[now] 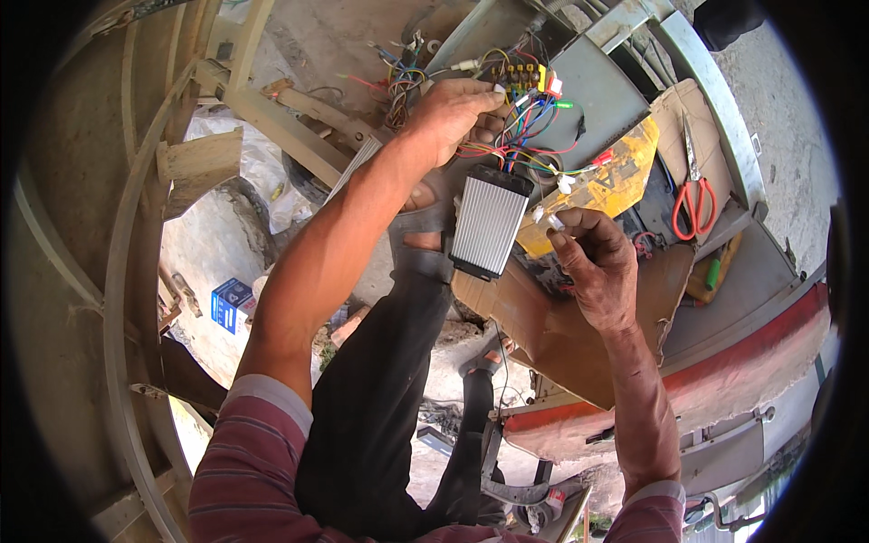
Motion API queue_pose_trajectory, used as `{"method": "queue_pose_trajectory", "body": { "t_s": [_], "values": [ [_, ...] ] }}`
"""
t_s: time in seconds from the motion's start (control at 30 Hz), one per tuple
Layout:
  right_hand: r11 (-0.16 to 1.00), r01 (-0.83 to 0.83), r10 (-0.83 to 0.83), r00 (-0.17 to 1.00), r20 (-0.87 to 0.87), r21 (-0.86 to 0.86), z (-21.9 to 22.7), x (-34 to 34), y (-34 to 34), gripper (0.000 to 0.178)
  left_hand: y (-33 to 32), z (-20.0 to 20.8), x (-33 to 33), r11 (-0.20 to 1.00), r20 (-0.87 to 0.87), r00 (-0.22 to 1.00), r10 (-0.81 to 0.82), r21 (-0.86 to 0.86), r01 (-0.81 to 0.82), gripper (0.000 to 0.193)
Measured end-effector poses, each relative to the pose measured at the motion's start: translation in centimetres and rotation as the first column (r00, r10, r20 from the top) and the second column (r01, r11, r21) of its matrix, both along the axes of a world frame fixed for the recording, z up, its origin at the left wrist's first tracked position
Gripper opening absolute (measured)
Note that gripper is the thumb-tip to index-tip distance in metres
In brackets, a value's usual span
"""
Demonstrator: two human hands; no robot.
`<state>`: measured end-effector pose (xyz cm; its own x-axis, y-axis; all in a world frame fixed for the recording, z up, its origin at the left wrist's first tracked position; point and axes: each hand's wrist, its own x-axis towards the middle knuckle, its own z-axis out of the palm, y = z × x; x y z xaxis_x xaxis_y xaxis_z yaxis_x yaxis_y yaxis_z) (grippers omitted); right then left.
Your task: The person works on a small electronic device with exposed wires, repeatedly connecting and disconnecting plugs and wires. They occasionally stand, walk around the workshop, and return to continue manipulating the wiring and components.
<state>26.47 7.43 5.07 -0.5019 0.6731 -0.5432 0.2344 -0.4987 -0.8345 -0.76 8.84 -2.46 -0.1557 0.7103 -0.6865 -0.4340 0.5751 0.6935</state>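
My left hand [462, 113] is closed at the bundle of coloured wires [534, 127], its fingertips beside the yellow-and-black terminal block [520, 78]. A small white bit shows at those fingertips; what they pinch I cannot make out. Between thumb and forefinger, my right hand [596, 262] grips a small white plug connector [554, 220]. Between my hands sits a silver finned controller box [490, 222] with black ends, its wires running up toward the terminal block. More loose white connectors [566, 183] and a red one [602, 158] hang at the wires, above my right hand.
Scissors with red handles [695, 204] lie on cardboard at the right. A worn yellow panel [625, 167] lies beside the wires, and brown cardboard [602, 335] spreads under my right wrist. Metal framing [127, 271] stands at the left, near a blue-and-white box [232, 304].
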Motion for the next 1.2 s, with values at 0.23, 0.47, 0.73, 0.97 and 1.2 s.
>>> {"method": "queue_pose_trajectory", "body": {
  "t_s": [0.23, 0.47, 0.73, 0.97, 1.2],
  "values": [
    [1.000, 0.003, -0.003, 1.000, 0.014, -0.031, -0.5, 0.9, -0.8, 0.018, -0.2, -0.7, -1.1, 0.995, 0.092, 0.991, 0.095, -0.029, -0.093, 0.029],
    [0.998, -0.024, 0.024, 1.000, 0.008, 0.056, 1.0, -1.2, 0.7, 0.020, 1.9, -1.4, -1.7, 0.973, 0.205, 0.956, 0.208, -0.148, -0.180, 0.018],
    [0.886, -0.152, 0.146, 0.988, 0.049, 0.439, 1.8, -7.5, 7.4, 0.023, 3.2, -2.3, -1.9, 0.978, 0.291, 0.936, 0.199, -0.114, -0.172, 0.015],
    [0.444, -0.500, 0.157, 0.861, 0.484, 0.744, 0.5, -11.1, 13.1, 0.023, 4.1, -1.4, -1.6, 0.958, 0.338, 0.897, 0.285, -0.135, -0.253, 0.017],
    [0.255, -0.588, 0.184, 0.809, 0.558, 0.768, -1.7, -11.6, 14.0, 0.018, 4.7, -1.3, -1.3, 0.955, 0.378, 0.877, 0.296, -0.102, -0.278, 0.015]
  ]
}}
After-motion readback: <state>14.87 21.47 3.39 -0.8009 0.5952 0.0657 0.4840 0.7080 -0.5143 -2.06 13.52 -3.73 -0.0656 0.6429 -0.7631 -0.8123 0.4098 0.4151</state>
